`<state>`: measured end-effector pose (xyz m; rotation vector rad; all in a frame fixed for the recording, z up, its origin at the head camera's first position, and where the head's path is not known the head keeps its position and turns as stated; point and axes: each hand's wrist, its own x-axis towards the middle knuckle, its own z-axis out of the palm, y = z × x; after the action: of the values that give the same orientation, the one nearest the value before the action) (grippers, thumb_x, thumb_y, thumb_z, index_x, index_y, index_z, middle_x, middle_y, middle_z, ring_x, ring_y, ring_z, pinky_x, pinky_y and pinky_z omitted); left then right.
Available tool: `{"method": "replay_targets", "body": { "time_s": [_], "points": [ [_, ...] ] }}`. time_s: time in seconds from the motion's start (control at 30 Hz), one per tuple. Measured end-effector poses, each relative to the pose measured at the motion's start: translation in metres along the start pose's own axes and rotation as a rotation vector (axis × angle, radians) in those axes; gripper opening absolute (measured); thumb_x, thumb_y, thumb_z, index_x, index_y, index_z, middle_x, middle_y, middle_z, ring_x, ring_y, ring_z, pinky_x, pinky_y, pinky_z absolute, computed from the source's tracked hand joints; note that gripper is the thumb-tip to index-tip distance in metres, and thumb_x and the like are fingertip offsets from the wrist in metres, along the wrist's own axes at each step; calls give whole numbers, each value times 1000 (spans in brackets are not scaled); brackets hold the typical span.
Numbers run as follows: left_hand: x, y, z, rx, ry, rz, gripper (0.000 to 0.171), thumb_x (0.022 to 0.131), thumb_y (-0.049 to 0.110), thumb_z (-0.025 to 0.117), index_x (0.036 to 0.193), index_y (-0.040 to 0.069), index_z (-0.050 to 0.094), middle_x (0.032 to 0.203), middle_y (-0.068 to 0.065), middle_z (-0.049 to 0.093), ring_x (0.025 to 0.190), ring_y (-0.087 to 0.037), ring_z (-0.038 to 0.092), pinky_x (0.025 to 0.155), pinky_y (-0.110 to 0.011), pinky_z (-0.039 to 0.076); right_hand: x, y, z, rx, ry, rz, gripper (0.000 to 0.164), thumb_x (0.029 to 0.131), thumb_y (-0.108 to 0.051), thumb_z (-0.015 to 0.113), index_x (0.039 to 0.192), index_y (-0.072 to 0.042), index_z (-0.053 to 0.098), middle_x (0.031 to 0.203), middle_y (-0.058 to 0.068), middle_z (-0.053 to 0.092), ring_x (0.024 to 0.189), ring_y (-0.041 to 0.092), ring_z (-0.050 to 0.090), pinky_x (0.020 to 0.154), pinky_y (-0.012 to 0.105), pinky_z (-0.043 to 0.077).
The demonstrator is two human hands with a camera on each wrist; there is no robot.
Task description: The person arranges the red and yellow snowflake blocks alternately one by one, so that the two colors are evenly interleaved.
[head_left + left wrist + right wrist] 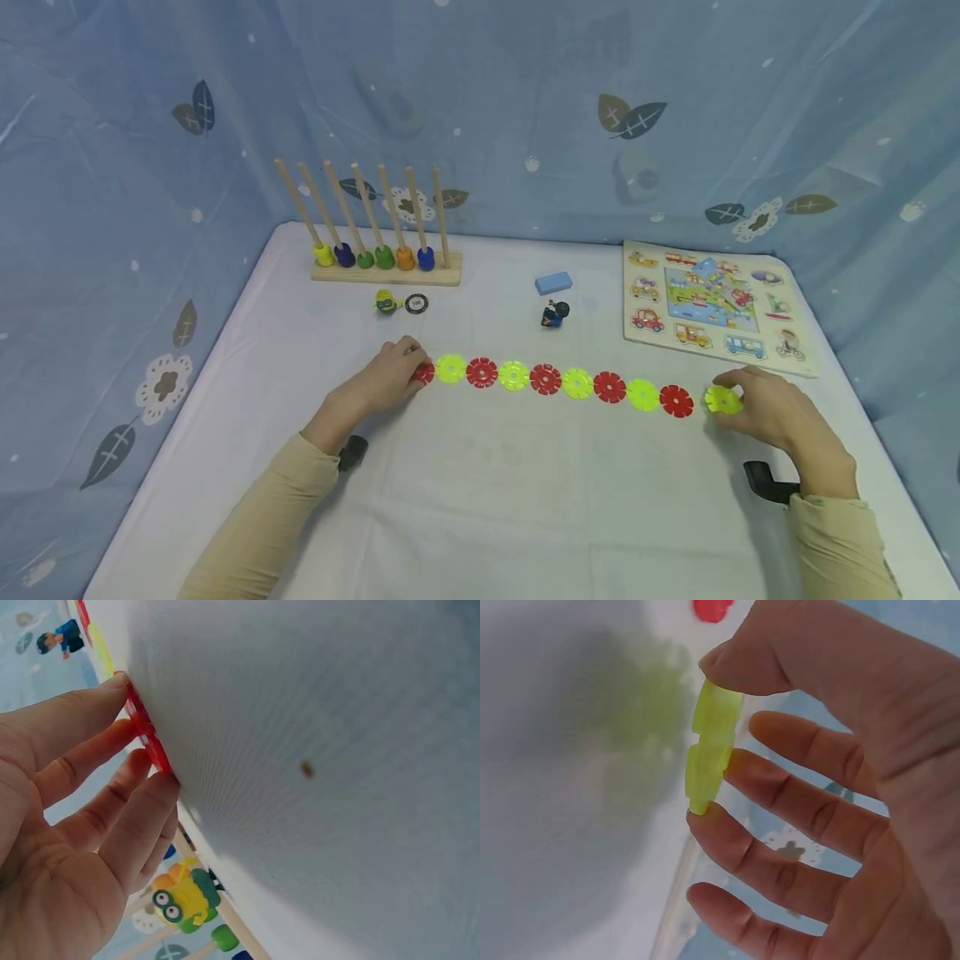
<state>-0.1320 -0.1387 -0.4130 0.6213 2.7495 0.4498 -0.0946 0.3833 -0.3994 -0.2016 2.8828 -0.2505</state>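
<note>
A row of red and yellow-green notched plastic snowflake discs crosses the white table, colours alternating. At its left end my left hand (390, 373) grips the edges of a red snowflake disc (146, 727) between thumb and fingers, the disc lying against the cloth. Beside that disc lies a yellow snowflake disc (451, 368). My right hand (768, 407) pinches another yellow snowflake disc (714, 746) by its edges, thumb on one side and fingertips on the other. It is held above the cloth, to the right of the last red snowflake disc (677, 401), with a gap between them.
Behind the row stand a wooden peg rack (386, 273) with coloured beads, a small yellow figure (386, 301), a round black-and-white token (416, 303), a blue block (553, 283) and a dark-blue figure (554, 314). A wooden picture puzzle (637, 330) lies back right.
</note>
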Motion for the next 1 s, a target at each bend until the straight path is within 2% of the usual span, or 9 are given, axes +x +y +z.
{"method": "replay_targets", "body": {
  "time_s": [0.23, 0.43, 0.67, 1.0],
  "points": [
    [2, 2, 0, -2, -7, 19, 29, 92, 14, 64, 118, 4, 61, 125, -16, 52, 106, -32, 52, 93, -44, 48, -3, 2, 7, 42, -47, 5, 52, 69, -26, 81, 114, -3, 66, 111, 23, 65, 89, 37, 62, 70, 51, 52],
    [6, 0, 0, -5, -13, 30, 29, 91, 13, 65, 118, 4, 62, 125, -16, 53, 106, -31, 52, 93, -44, 47, -8, -1, 9, 49, -49, 31, 54, 69, -26, 82, 116, -4, 66, 113, 23, 64, 92, 38, 62, 71, 52, 52],
    [8, -3, -1, -10, -15, 31, 33, 91, 16, 64, 122, 4, 61, 129, -16, 53, 113, -33, 53, 98, -45, 47, -11, -5, 12, 49, -14, 13, 51, 73, -25, 78, 118, -5, 65, 115, 22, 63, 93, 36, 63, 70, 51, 53],
    [0, -10, 4, -51, 11, -8, 35, 91, 20, 66, 122, 4, 62, 125, -15, 56, 113, -31, 54, 99, -46, 46, -5, -12, 12, 51, -10, 4, 50, 75, -26, 77, 120, -7, 64, 120, 22, 62, 97, 36, 62, 75, 53, 53]
  ]
}}
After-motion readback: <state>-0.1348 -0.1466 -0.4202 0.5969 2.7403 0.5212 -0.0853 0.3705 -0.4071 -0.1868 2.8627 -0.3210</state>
